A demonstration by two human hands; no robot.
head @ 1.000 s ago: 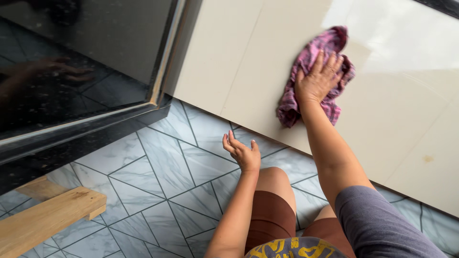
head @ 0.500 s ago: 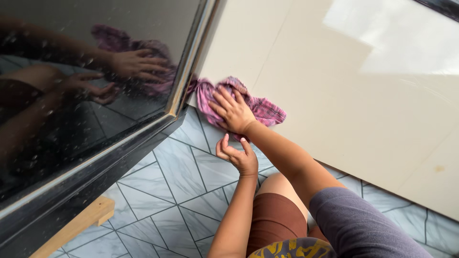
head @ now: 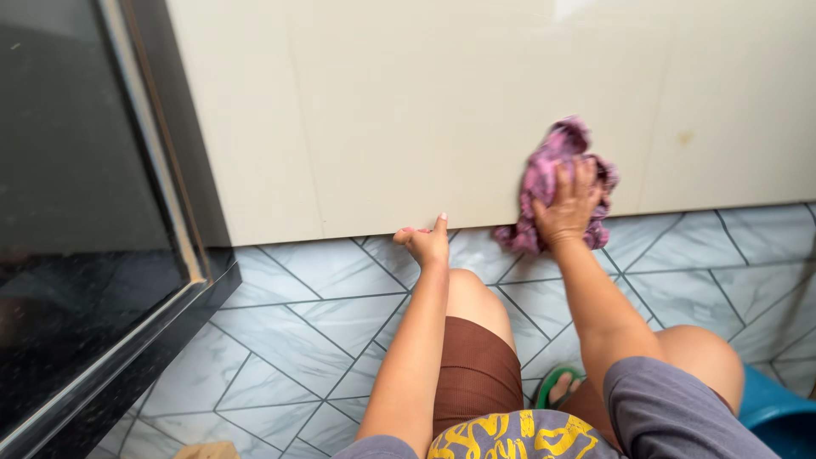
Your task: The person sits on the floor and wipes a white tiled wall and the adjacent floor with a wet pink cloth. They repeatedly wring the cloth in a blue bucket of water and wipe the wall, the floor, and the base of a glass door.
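My right hand (head: 568, 202) presses a crumpled pink plaid cloth (head: 552, 166) flat against the cream tiled wall (head: 382, 110), low down near its bottom edge. My left hand (head: 425, 242) rests at the foot of that wall, its fingers curled against the lower edge and holding nothing. I am crouched, with my knees in brown shorts (head: 476, 374) below both arms.
A glossy black panel with a metal frame (head: 93, 238) stands on the left. The floor is grey marble-pattern tile (head: 306, 323). A blue container (head: 778, 412) sits at the bottom right, and a green sandal (head: 557, 384) shows between my legs.
My right hand swept the cloth from the wall's corner by the black panel over to the right along the bottom edge. The view swung left to face the wall squarely.
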